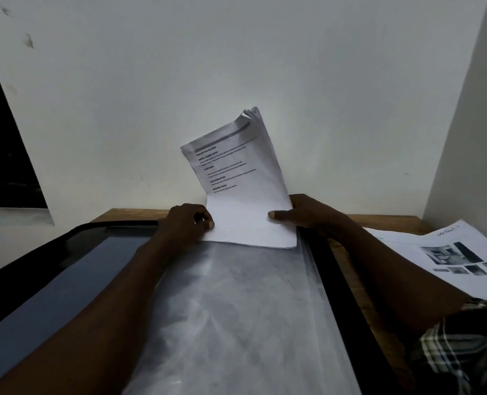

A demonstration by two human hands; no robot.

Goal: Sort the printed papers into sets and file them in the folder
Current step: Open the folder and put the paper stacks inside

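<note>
Your left hand pinches the lower left edge of the stack of printed papers, thumb pressed on the front sheet and the other fingers curled in close behind it. Your right hand clamps the lower right corner: the thumb lies flat across the front and the rest of the fingers are tucked behind the stack, out of sight. Both grips are closed on the paper.

You hold the stack nearly upright at the far end of the folder, its top leaning to the right towards the wall. Its bottom edge sits right at the top of the clear plastic sleeve; you cannot tell whether it has entered the sleeve's mouth or only rests against it. The front sheet carries a grey band across the top, then bold headings with short lines of text, and its lower part is blank. At the top right corner the sheets fan apart slightly and one corner curls over.

The folder is black and lies open on the wooden table, with a grey-blue inner panel on the left and the sleeves on the right. Well to your right, a second pile of papers with small photos lies flat, just beyond your plaid sleeve.
</note>
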